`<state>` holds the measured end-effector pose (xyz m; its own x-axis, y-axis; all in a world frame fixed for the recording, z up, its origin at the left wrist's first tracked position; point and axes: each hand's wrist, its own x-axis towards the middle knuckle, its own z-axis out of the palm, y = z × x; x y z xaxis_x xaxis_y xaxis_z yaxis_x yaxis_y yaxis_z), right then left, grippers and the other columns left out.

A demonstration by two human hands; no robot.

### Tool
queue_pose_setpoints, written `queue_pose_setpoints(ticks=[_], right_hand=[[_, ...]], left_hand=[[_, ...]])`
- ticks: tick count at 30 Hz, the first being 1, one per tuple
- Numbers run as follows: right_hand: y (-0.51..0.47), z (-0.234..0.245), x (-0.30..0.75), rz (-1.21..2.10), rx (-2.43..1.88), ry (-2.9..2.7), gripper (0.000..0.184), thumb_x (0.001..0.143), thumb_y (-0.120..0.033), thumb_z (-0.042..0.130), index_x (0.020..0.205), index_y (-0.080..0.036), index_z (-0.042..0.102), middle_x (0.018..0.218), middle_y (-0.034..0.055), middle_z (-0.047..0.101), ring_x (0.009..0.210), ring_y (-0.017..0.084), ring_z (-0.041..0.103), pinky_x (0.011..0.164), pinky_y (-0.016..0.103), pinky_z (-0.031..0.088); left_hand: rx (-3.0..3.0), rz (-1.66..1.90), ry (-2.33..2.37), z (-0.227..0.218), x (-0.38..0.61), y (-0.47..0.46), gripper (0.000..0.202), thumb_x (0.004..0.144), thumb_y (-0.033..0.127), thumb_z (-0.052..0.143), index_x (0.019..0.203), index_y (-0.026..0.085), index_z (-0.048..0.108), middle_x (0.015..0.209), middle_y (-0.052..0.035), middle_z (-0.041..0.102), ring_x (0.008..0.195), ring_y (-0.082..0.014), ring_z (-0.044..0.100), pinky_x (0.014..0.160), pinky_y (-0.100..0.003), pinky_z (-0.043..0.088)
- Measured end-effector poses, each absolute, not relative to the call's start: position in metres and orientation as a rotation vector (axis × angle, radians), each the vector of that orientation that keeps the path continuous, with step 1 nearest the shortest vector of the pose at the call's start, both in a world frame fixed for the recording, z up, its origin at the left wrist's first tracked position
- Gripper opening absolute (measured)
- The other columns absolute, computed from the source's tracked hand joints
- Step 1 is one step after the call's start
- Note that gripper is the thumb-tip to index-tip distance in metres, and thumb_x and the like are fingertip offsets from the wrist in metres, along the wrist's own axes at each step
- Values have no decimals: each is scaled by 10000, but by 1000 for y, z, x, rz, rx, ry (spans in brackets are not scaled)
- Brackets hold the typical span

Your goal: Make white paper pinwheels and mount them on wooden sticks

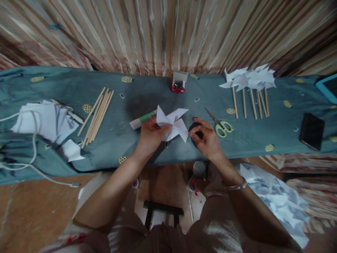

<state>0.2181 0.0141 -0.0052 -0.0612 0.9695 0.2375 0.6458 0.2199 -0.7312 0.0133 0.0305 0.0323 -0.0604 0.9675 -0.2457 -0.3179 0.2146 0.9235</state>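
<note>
My left hand (152, 135) is closed on a white paper pinwheel (177, 123), its thumb pressed near the folded centre. Close to the pinwheel's right-hand points is my right hand (206, 138), thumb and forefinger drawn together; anything between them is too small to make out. A green and white narrow pack (139, 121) lies partly behind the left hand. Beyond the pinwheel stands an open red box (178, 84) of small metal pieces. Scissors (222, 127) with light green handles rest just right of my right hand.
Wooden sticks (97, 117), a stack of white paper (47, 121) and a white cable (34, 140) lie left. Several pinwheels on sticks (250, 82), a dark phone (312, 130) and a blue-edged tablet (326, 88) are right. A bag of folded paper (276, 203) sits below the table edge.
</note>
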Motion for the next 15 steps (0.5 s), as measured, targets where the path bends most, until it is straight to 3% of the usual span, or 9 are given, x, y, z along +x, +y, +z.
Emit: queue_pose_setpoints(ticks=[8, 15], right_hand=[[18, 30, 213, 668, -1355, -1660, 84, 858, -289, 676, 792, -238, 685, 1306, 68, 651, 1298, 287, 563, 1147, 599, 357], [9, 45, 189, 762, -1261, -1747, 152, 864, -404, 697, 828, -257, 711, 1454, 28, 533, 1450, 304, 390, 1208, 552, 299]], left_hand=[[854, 1250, 1207, 37, 16, 31, 124, 592, 68, 716, 639, 180, 695, 647, 27, 698, 598, -130, 604, 596, -238, 463], [874, 1228, 1143, 33, 18, 27, 117, 623, 91, 748, 684, 186, 717, 692, 15, 708, 652, -150, 627, 628, -259, 474]])
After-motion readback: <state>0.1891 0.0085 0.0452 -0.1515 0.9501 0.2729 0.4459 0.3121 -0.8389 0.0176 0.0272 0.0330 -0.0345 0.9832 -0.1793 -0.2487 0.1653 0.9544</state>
